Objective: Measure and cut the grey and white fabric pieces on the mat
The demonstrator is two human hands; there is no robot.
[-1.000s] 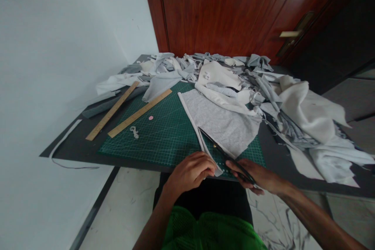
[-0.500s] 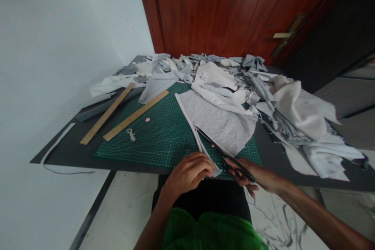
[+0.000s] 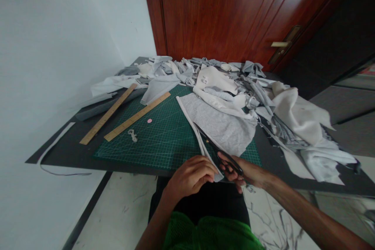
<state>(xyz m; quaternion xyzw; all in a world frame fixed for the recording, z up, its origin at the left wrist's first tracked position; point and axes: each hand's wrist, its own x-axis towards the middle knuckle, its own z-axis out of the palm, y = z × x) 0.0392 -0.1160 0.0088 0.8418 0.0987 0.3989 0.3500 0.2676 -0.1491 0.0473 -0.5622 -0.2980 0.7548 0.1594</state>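
Observation:
Black scissors [image 3: 216, 149] are gripped in my right hand [image 3: 238, 170] at the table's front edge. Their blades point away from me and lie along the left side of a light grey fabric piece [image 3: 219, 121], at the fork where a narrow strip [image 3: 204, 149] parts from it. My left hand [image 3: 193, 175] is closed on the near end of that strip, just left of the scissors. Under the fabric lies a green cutting mat [image 3: 155, 144]. The fingertips of my left hand are partly hidden.
Two wooden rulers, one on the mat [image 3: 137, 117] and one further left [image 3: 108, 114], lie slantwise. A pink disc [image 3: 149, 120] and a small twisted scrap [image 3: 133, 135] rest nearby. Heaped fabric scraps [image 3: 299, 109] line the back and right. A door [image 3: 216, 15] stands behind.
My right hand and the scissors have shifted slightly left and forward along the fabric, and the handles have drawn closer to my left hand. The left hand still holds the strip.

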